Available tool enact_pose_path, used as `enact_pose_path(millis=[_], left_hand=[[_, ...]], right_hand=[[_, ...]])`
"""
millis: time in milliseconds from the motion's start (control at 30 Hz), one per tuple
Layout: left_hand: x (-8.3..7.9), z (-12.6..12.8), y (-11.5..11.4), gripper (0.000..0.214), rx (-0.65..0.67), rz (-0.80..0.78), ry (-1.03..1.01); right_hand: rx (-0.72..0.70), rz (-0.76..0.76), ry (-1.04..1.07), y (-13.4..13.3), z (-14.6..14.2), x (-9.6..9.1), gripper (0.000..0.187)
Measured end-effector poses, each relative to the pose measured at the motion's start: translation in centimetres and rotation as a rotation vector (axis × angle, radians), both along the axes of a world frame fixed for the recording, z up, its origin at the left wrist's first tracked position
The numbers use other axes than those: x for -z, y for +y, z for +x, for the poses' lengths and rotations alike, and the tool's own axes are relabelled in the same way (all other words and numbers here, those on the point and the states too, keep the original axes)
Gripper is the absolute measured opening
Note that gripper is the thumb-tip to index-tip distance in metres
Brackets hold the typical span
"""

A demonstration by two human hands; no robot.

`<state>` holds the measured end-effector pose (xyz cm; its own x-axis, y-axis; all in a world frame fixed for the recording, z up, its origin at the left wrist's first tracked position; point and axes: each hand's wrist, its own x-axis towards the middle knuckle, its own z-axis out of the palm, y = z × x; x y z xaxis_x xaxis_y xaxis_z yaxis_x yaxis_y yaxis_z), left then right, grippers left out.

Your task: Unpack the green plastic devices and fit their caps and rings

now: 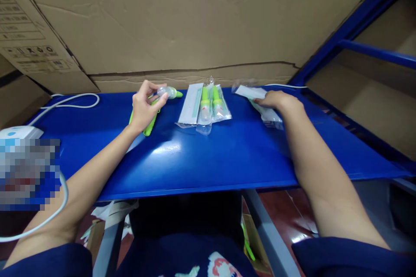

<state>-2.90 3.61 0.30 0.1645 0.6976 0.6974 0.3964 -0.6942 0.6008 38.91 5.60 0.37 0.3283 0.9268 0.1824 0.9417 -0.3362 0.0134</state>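
My left hand is closed, its fingers and thumb pinching a small green piece with a clear bulb-shaped body, green tip to the right. Under this hand lies a bright green long item, partly hidden by the palm. My right hand grips a clear plastic bag with a white card inside, on the right of the blue table. Between the hands lie clear packets, with a white card and two green pieces with clear ends.
The blue tabletop ends in a front edge near my body. A cardboard wall closes the back, and a blue metal frame rises at the right. At the left are a white device and a looping white cable.
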Motion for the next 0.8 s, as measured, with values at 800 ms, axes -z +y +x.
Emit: enact_pose_path(millis=[800], left_hand=[[-0.8, -0.6, -0.9, 0.037, 0.192, 0.135, 0.929]], right_hand=[[-0.930, 0.236, 0.050, -6.3, -14.6, -0.9, 0.040]])
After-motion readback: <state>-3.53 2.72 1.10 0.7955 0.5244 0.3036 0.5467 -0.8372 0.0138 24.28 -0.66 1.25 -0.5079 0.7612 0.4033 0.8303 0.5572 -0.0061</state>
